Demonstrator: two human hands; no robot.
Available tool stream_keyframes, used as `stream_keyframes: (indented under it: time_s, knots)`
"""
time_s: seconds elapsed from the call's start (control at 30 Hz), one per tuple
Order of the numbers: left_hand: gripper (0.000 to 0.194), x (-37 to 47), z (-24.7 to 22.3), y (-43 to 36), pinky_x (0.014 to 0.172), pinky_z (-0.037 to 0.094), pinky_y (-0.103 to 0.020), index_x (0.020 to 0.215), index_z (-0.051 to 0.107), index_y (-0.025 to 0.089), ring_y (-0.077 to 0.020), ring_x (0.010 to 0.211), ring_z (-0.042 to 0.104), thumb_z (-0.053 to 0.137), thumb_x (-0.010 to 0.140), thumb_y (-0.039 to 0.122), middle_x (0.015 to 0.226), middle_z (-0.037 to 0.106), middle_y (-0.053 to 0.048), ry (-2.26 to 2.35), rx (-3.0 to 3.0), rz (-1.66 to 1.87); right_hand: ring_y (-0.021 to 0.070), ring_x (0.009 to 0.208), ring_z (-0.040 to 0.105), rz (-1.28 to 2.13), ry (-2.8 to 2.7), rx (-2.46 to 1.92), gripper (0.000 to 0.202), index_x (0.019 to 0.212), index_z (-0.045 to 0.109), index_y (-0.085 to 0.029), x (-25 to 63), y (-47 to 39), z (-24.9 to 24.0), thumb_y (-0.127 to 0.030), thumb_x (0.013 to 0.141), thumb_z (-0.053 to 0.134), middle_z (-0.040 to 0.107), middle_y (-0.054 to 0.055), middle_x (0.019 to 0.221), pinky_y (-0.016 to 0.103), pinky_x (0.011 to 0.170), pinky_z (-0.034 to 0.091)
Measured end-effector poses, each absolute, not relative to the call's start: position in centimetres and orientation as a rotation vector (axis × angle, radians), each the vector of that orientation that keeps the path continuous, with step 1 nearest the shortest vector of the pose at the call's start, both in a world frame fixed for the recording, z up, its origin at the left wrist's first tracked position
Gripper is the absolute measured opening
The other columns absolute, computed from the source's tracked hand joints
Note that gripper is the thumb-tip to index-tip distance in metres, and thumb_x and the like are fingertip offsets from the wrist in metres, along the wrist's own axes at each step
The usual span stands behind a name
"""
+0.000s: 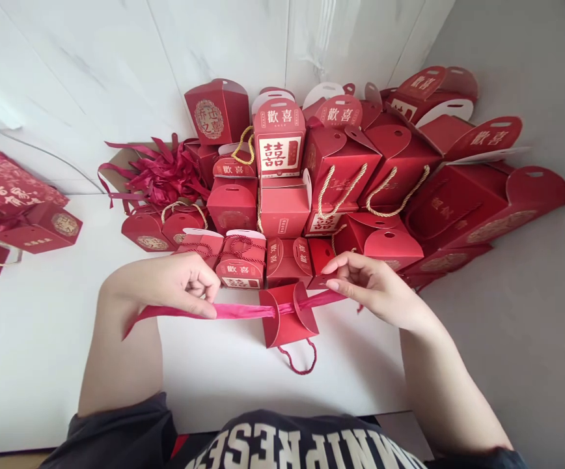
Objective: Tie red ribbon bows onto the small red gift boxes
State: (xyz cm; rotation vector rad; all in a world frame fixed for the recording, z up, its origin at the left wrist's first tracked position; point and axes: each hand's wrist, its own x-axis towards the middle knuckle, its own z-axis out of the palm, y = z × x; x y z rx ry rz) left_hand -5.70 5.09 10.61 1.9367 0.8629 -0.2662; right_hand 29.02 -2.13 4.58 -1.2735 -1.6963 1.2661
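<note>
Head view: small red card box with two rounded flaps [289,329] sits right of middle on the white surface [214,384], nearer the far-edge stack than the near edge, its dark-red twisted cord handle [302,372] toward the near edge. Crimson satin ribbon [243,311] runs across it and looks threaded through both flaps.

Left hand [179,286]: fingers curled, thumb and index pinched shut on the ribbon, free end trailing under the wrist. Right hand [375,290]: thumb and index tips slightly apart at the ribbon's other side; can't tell from here whether it has hold.

Status, my read: partway on this box. Done: ribbon through, a length out each side. Left: no knot or bow visible, flaps standing apart.

Along the far edge: stacked red gift boxes [286,208], running to the far right corner, with a tangled heap of crimson ribbons [165,172] at their left end. More red boxes [33,228] farther left. Can't tell how many are finished.
</note>
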Motion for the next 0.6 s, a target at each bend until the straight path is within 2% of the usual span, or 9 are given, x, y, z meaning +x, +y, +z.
stream_keyframes:
  time_s: [0.1, 0.2, 0.3, 0.37, 0.4, 0.5, 0.53, 0.6]
  knots:
    - [0.032, -6.1, 11.0, 4.8, 0.044, 0.023, -0.024, 0.058, 0.058, 0.018, -0.0081, 0.045, 0.031, 0.068, 0.08, 0.039, 0.047, 0.038, 0.004, 0.853, 1.919, -0.228, 0.0097, 0.053, 0.038, 1.243, -1.781, -1.317, 0.032, 0.1, 0.063, -0.02, 29.7, -2.1, 5.7, -0.049, 0.088, 0.064, 0.04, -0.006, 0.06, 0.023, 0.047, 0.036]
    - [0.034, -6.6, 11.6, 4.7, 0.047, 0.031, -0.025, 0.055, 0.059, 0.018, -0.01, 0.047, 0.039, 0.067, 0.081, 0.038, 0.049, 0.047, 0.001, 0.832, 1.955, -0.168, 0.011, 0.056, 0.041, 1.221, -1.903, -1.298, 0.029, 0.097, 0.065, -0.021, 30.4, -2.0, 6.6, -0.049, 0.089, 0.064, 0.046, -0.003, 0.062, 0.025, 0.051, 0.038]
    - [0.031, -7.1, 11.9, 4.8, 0.064, 0.045, -0.027, 0.054, 0.063, 0.018, -0.0158, 0.066, 0.058, 0.068, 0.08, 0.034, 0.077, 0.069, -0.007, 0.785, 2.003, -0.064, 0.0128, 0.06, 0.048, 1.203, -1.915, -1.252, 0.026, 0.098, 0.066, -0.022, 30.9, -2.0, 7.4, -0.046, 0.089, 0.065, 0.054, -0.001, 0.067, 0.026, 0.055, 0.042]
    - [0.031, -6.8, 11.7, 4.8, 0.069, 0.048, -0.029, 0.055, 0.066, 0.018, -0.0192, 0.075, 0.064, 0.068, 0.08, 0.036, 0.097, 0.073, -0.01, 0.749, 1.961, 0.049, 0.0137, 0.065, 0.053, 1.163, -1.866, -1.205, 0.023, 0.098, 0.067, -0.023, 30.7, -1.9, 8.0, -0.043, 0.088, 0.067, 0.059, 0.001, 0.073, 0.026, 0.058, 0.046]
    - [0.032, -6.4, 11.5, 4.6, 0.065, 0.049, -0.03, 0.056, 0.068, 0.018, -0.0191, 0.072, 0.065, 0.068, 0.081, 0.038, 0.097, 0.074, -0.011, 0.736, 1.897, 0.118, 0.0142, 0.068, 0.056, 1.126, -1.823, -1.175, 0.021, 0.097, 0.067, -0.023, 30.4, -1.9, 8.4, -0.041, 0.087, 0.069, 0.06, 0.001, 0.077, 0.026, 0.059, 0.048]
    - [0.038, -4.2, 10.8, 3.7, 0.05, 0.045, -0.028, 0.063, 0.071, 0.017, -0.0158, 0.051, 0.059, 0.064, 0.084, 0.048, 0.072, 0.073, -0.011, 0.689, 1.621, 0.358, 0.0162, 0.077, 0.06, 0.982, -1.674, -1.074, 0.018, 0.095, 0.066, -0.023, 28.9, -1.8, 9.4, -0.037, 0.086, 0.072, 0.062, 0.003, 0.087, 0.029, 0.066, 0.054]
    - [0.038, -3.2, 10.7, 3.3, 0.051, 0.046, -0.029, 0.068, 0.073, 0.017, -0.0162, 0.051, 0.06, 0.062, 0.085, 0.049, 0.069, 0.072, -0.01, 0.669, 1.548, 0.443, 0.0164, 0.078, 0.06, 0.938, -1.63, -1.046, 0.018, 0.095, 0.065, -0.023, 28.2, -1.8, 9.6, -0.036, 0.085, 0.073, 0.062, 0.003, 0.09, 0.03, 0.068, 0.055]
    - [0.032, -1.4, 10.7, 2.5, 0.061, 0.051, -0.033, 0.077, 0.075, 0.016, -0.0179, 0.06, 0.063, 0.064, 0.085, 0.044, 0.076, 0.072, -0.01, 0.713, 1.472, 0.602, 0.0157, 0.077, 0.059, 0.875, -1.561, -1.009, 0.021, 0.099, 0.064, -0.024, 26.8, -1.6, 10.0, -0.035, 0.084, 0.074, 0.06, 0.003, 0.092, 0.03, 0.068, 0.055]
